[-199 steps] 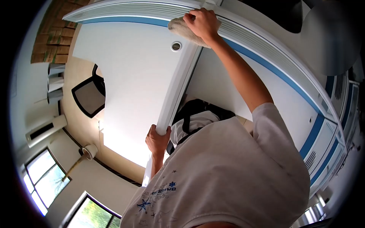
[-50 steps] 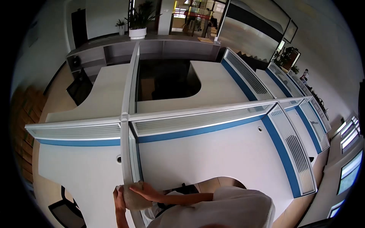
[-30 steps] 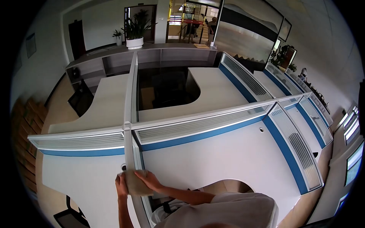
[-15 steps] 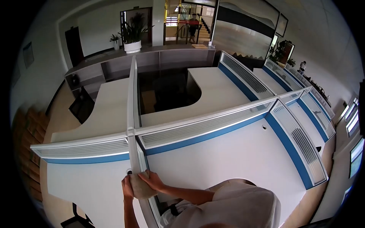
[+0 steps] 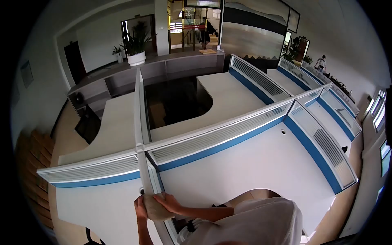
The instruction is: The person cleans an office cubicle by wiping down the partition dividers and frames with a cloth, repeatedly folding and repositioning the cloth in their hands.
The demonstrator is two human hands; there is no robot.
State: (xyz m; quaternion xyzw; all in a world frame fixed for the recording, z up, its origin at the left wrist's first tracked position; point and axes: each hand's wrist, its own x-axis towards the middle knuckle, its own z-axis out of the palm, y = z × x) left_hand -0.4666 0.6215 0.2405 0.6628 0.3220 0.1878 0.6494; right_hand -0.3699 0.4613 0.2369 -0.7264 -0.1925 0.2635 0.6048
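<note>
A beige cloth (image 5: 156,208) lies folded over the white top rail of the partition (image 5: 146,173) that runs toward me between two white desks. My left hand (image 5: 141,209) is closed on the cloth's left side. On its right side, my right hand (image 5: 168,202) grips the same cloth, fingers bent over it. Both hands are low in the view, close together, just below the joint where the rails cross. The rail beneath the cloth is hidden.
Desks (image 5: 228,171) with blue-edged slatted screens (image 5: 220,134) stretch right. Behind are a grey shelf unit (image 5: 163,67) and a potted plant (image 5: 136,57). Dark chairs stand at left. One person (image 5: 321,63) is far right, another (image 5: 203,32) behind the glass doorway.
Earlier my right hand wiped at the cross rail with the cloth while my left held the partition. Now both hands are on the cloth. Recently the view has turned slightly, hands staying together.
</note>
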